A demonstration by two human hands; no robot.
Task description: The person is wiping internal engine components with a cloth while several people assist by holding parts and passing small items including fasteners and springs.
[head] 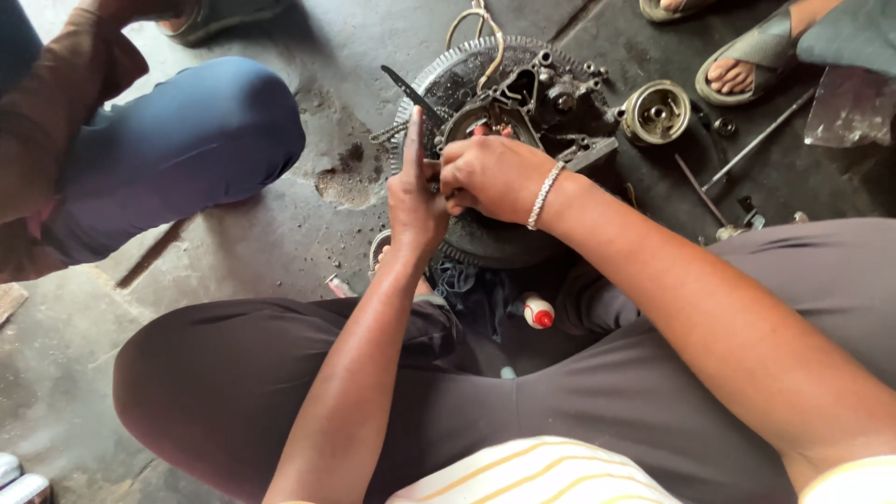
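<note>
The toothed flywheel (509, 238), dark, greasy and round, lies flat on the stained concrete floor (280, 233) just ahead of the person's knees, with a rusty metal assembly (523, 103) bolted on top. At far left a neighbour's blue-trousered knee (187, 140) crouches beside it. The left hand (415, 201) is closed around a thin dark blade (411, 93), forefinger stretched up along it. The right hand (490, 175), clenched and wearing a bead bracelet (543, 194), presses on the assembly's centre and hides it. Below, between the legs, stands a small white bottle with a red cap (539, 313). Rightward sit a round metal hub (656, 112), a long rod (761, 138) and sandalled feet (747, 65).
</note>
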